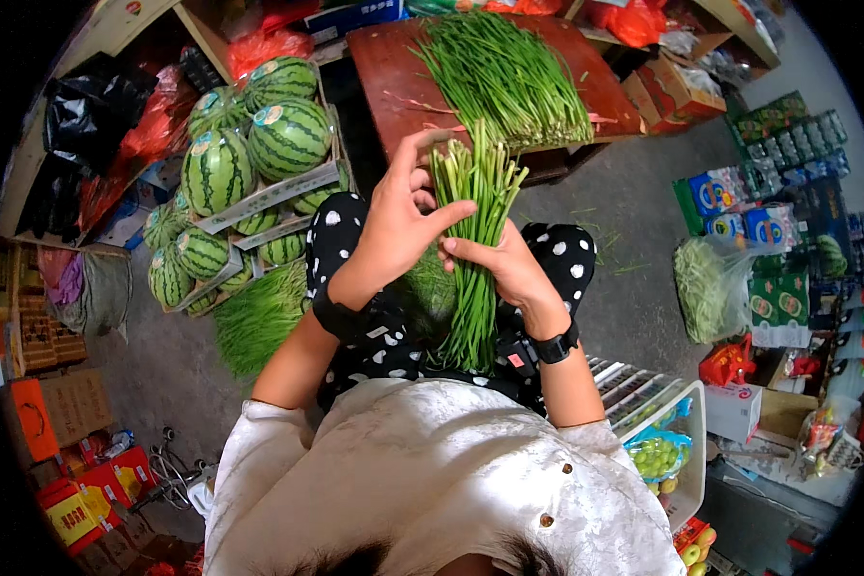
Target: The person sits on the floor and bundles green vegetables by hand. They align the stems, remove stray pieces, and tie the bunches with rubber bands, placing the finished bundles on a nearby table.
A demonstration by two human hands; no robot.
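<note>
A bunch of long green stalks with pale cut ends (479,209), which look like garlic chives, stands upright over my lap, its green tips against my legs. My right hand (500,263) is closed around its middle, thumb across the front. Beside the pale ends is my left hand (410,209), its thumb touching the stalks and its fingers curved and apart. A larger heap of the same greens (504,79) lies on the red wooden table (389,86) in front of me, with pink ties near it. More greens (259,317) lie on the floor at the left.
Watermelons (288,137) fill stacked cartons at the left front. A white plastic basket (691,446) with bagged green fruit stands by my right side. Farther right are a bagged pale green vegetable (702,288) and packs of drinks (777,302). Stalk scraps (608,241) litter the floor.
</note>
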